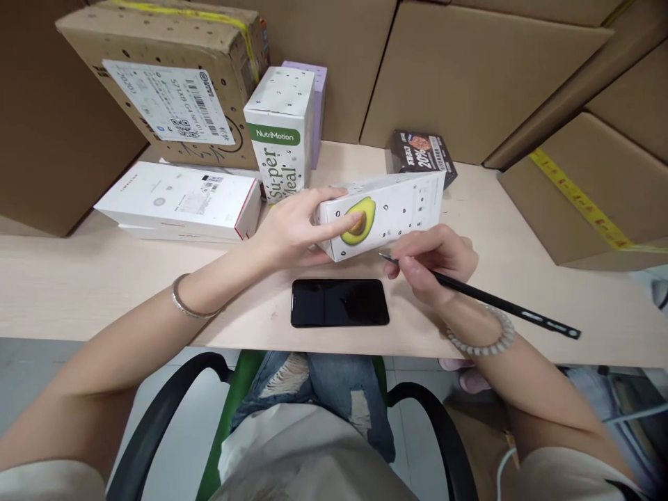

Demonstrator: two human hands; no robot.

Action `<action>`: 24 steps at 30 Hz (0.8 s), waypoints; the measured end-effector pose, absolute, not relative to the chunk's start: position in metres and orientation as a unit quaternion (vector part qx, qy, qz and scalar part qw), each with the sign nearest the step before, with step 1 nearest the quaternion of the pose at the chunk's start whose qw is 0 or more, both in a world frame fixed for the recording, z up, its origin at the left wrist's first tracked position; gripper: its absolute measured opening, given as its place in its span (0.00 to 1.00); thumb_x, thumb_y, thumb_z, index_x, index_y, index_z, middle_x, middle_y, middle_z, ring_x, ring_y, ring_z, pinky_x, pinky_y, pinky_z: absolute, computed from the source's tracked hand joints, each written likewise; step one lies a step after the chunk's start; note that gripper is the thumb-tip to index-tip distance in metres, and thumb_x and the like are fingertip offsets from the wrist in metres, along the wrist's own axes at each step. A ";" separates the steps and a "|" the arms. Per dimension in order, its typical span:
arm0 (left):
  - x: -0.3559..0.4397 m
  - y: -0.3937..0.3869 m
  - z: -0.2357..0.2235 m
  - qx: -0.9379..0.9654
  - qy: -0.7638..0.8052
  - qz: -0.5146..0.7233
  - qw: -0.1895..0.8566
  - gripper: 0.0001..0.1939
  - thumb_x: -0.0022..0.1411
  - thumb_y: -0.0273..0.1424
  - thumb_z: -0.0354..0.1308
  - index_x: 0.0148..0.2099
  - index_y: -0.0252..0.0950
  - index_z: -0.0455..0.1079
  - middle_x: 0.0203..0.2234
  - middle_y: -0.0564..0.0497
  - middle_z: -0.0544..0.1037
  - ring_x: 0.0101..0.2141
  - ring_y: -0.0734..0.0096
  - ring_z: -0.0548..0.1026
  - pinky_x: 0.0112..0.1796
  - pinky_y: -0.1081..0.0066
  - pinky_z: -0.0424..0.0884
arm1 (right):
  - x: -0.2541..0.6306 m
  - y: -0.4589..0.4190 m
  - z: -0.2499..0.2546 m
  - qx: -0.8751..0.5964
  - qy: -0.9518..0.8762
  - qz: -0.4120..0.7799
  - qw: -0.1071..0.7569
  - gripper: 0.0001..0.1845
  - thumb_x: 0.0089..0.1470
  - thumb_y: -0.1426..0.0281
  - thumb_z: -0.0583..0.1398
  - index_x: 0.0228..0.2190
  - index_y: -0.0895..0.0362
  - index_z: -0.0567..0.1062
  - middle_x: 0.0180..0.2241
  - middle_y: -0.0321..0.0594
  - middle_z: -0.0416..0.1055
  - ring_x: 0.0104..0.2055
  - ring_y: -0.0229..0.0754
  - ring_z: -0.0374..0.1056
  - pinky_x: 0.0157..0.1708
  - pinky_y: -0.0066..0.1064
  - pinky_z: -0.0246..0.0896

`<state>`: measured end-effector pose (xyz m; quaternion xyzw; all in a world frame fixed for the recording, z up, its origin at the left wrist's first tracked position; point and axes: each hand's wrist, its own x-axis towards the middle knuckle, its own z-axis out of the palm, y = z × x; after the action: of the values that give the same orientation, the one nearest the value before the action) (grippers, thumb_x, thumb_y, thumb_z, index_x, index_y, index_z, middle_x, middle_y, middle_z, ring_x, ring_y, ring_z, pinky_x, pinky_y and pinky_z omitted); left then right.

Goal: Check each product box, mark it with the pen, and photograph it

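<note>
Right hand [435,261]: fingers closed around a slim black pen-like tool [501,303], its thin metal tip pointing left, just below the avocado-print carton [396,209], its dark shaft running back over the wrist and beaded bracelet [483,337]. Left hand [307,226]: clamped on the left end of the same carton, one finger lying across the avocado picture; a silver bangle [193,299] sits on that forearm. Carton is tilted, its long side running up to the right above the pale tabletop [219,271]. Nearer the body, between the forearms, a black phone [340,303] lies flat, screen dark. Behind the left hand stands an upright white carton reading "NutriMotion" [282,132], a lilac box [318,104] partly hidden behind it. Behind the tilted carton's far end: a small dark box [422,156] marked "20%". To the left, a flat white box [180,198] lies in front of a large labelled cardboard box [167,90].
</note>
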<state>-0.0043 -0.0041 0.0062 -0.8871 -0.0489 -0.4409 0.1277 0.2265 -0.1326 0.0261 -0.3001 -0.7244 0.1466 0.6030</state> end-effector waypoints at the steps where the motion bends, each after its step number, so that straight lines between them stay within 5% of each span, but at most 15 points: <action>1: -0.004 -0.005 0.008 -0.886 -0.041 -0.439 0.142 0.25 0.70 0.48 0.61 0.63 0.44 0.73 0.55 0.38 0.80 0.51 0.52 0.85 0.43 0.58 0.85 | 0.226 -0.134 0.027 -0.324 -0.723 0.143 0.593 0.06 0.62 0.68 0.67 0.32 0.49 0.77 0.23 0.30 0.78 0.21 0.37 0.73 0.21 0.31 0.66; 7: -0.007 -0.007 0.010 -0.908 -0.104 -0.401 0.060 0.27 0.67 0.52 0.63 0.64 0.51 0.73 0.59 0.44 0.79 0.52 0.53 0.84 0.45 0.58 0.84 | 0.222 -0.130 0.029 -0.378 -0.726 0.126 0.560 0.10 0.53 0.68 0.71 0.28 0.50 0.75 0.25 0.31 0.78 0.25 0.38 0.73 0.26 0.33 0.68; 13: -0.006 -0.005 0.007 -0.893 -0.110 -0.436 -0.027 0.36 0.64 0.57 0.64 0.69 0.53 0.67 0.62 0.45 0.78 0.57 0.55 0.82 0.52 0.59 0.83 | 0.219 -0.135 0.038 -0.425 -0.718 0.137 0.535 0.09 0.57 0.68 0.70 0.28 0.50 0.77 0.25 0.33 0.76 0.26 0.38 0.70 0.26 0.33 0.63; 17: -0.004 -0.007 0.006 -0.895 -0.111 -0.432 -0.016 0.44 0.63 0.60 0.63 0.74 0.51 0.59 0.62 0.46 0.78 0.57 0.52 0.82 0.53 0.56 0.84 | 0.221 -0.136 0.039 -0.431 -0.709 0.153 0.537 0.10 0.60 0.61 0.70 0.28 0.49 0.78 0.26 0.34 0.76 0.27 0.40 0.70 0.26 0.34 0.63; 24: -0.003 -0.015 0.008 -0.907 -0.114 -0.404 0.040 0.43 0.64 0.59 0.62 0.74 0.51 0.57 0.60 0.47 0.79 0.57 0.52 0.83 0.51 0.55 0.85 | 0.215 -0.135 0.041 -0.424 -0.692 0.193 0.551 0.08 0.59 0.64 0.72 0.29 0.49 0.80 0.29 0.33 0.80 0.27 0.38 0.72 0.26 0.32 0.64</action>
<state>-0.0027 -0.0146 0.0076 -0.9067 -0.1136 -0.4043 0.0401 0.2149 -0.1350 0.0407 -0.4240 -0.6923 0.1930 0.5511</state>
